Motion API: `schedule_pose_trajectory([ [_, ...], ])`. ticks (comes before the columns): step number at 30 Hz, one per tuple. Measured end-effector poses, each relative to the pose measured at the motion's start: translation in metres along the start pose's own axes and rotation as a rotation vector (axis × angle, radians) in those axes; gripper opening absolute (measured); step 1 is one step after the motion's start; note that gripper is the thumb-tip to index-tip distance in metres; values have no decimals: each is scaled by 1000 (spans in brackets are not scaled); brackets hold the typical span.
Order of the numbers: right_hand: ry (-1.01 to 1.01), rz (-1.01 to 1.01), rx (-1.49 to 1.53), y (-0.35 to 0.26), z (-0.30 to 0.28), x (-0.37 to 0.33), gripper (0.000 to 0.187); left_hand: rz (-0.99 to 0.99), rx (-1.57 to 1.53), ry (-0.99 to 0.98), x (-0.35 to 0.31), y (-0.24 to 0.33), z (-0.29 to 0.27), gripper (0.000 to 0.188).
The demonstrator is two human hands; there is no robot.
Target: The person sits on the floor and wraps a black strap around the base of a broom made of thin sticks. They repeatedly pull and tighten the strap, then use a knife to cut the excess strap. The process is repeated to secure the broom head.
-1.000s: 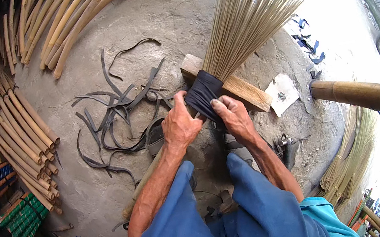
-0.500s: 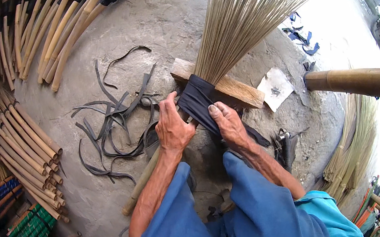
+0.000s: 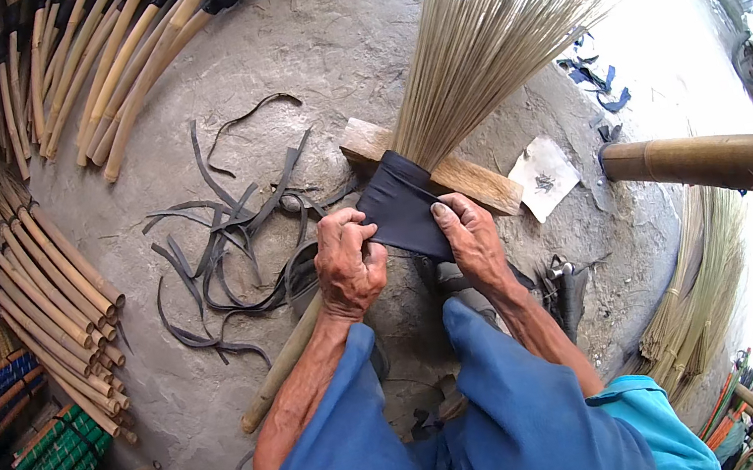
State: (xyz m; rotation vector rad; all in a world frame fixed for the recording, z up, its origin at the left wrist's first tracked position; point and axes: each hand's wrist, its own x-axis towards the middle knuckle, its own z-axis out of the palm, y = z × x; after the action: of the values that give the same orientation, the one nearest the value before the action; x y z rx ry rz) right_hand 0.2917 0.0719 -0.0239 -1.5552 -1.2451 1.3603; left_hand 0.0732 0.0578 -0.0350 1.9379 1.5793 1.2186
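In front of my knees lies a broom with fanned, straw-coloured bristles (image 3: 488, 39) spreading toward the far right. A black cloth (image 3: 400, 209) covers its neck, spread flat between my hands. My left hand (image 3: 350, 262) has its fingers curled closed on the cloth's left edge. At the right edge, my right hand (image 3: 472, 236) pinches the cloth between thumb and fingers. Beneath the bristles, a wooden block (image 3: 479, 185) lies on the ground. A pale bamboo handle (image 3: 284, 367) slants down to the left under my left forearm.
Black rubber strips (image 3: 225, 231) lie tangled left of my hands. Bundled bamboo-handled brooms (image 3: 54, 292) fill the left side. A paper with small nails (image 3: 545, 177) and pliers (image 3: 564, 287) lie to the right, near a bamboo post (image 3: 696, 163) and loose straw (image 3: 697, 279).
The black cloth, narrow and bunched before, is now spread wider over the broom's neck. My left hand has moved down and curled in; my right hand has shifted slightly right.
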Motion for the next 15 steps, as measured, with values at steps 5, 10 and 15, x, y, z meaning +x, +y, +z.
schedule_pose_trajectory([
  [5,51,-66,-157,22,15,15,26,-86,-34,-13,7,-6,-1,18],
  [10,-40,-156,-193,10,38,43,35,-323,21,-61,26,-21,-16,16],
  [15,-131,-143,-184,1,38,54,35,-407,207,-199,20,-12,-12,58],
])
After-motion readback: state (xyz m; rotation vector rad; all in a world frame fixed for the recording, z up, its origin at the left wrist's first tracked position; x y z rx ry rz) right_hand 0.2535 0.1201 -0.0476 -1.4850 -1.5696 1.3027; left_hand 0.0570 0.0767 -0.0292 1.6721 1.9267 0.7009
